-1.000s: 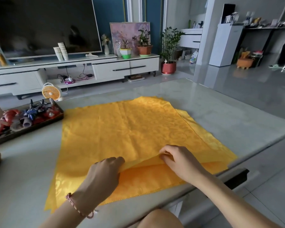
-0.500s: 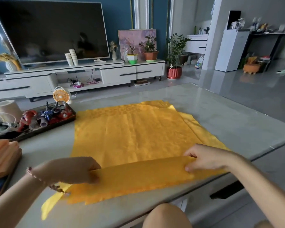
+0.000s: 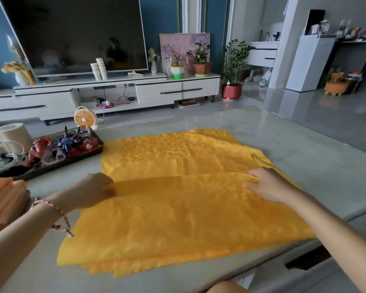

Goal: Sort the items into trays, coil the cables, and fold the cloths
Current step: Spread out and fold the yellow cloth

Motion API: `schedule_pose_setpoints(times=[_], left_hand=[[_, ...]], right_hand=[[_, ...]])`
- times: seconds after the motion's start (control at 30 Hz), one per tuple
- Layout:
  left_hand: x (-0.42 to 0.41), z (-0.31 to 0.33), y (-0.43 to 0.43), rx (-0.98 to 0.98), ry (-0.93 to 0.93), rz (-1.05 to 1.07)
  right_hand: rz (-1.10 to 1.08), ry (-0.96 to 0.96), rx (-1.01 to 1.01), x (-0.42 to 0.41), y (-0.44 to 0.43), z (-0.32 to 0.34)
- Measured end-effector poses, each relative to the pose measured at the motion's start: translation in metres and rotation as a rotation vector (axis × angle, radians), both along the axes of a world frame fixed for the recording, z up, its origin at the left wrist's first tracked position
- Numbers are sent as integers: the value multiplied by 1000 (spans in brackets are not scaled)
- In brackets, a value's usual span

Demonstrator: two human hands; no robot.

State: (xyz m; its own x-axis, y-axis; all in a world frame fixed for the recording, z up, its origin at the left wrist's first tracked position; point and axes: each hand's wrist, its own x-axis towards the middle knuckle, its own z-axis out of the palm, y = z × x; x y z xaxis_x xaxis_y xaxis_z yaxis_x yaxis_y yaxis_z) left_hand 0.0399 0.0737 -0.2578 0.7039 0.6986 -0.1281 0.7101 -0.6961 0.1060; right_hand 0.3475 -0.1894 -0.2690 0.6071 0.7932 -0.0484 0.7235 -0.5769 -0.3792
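A yellow patterned cloth [image 3: 178, 157] lies spread on the grey table [image 3: 304, 157]. Its near edge is lifted and turned over toward the far side, forming a raised flap across the middle. My left hand [image 3: 93, 188] pinches the left end of that flap's edge. My right hand [image 3: 266, 183] pinches the right end. A dark tray [image 3: 57, 163] at the left holds small red and blue toys. White coiled cables [image 3: 0, 162] lie at the tray's left end.
A folded peach cloth [image 3: 2, 199] sits at the left edge by my left wrist. A beige roll [image 3: 13, 136] stands behind the tray. A small orange fan [image 3: 85, 118] is beyond the table. The table's near edge runs under the yellow cloth.
Both hands have spread apart along the cloth's near edge and carried it up and away from me, so the folded flap is now much wider.
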Motion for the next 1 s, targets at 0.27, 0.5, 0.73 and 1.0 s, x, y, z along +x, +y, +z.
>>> schedule_pose_setpoints(times=[0.27, 0.5, 0.73, 1.0], left_hand=[[54, -28, 34, 31, -273, 136], [64, -52, 61, 141, -405, 200], [72, -61, 82, 239, -414, 199], [85, -61, 85, 344, -188, 249]], right_hand=[[-110, -52, 169, 35, 61, -18], [-97, -68, 164, 64, 91, -38], [-140, -139, 206, 76, 116, -46], [-261, -467, -56, 67, 130, -46]])
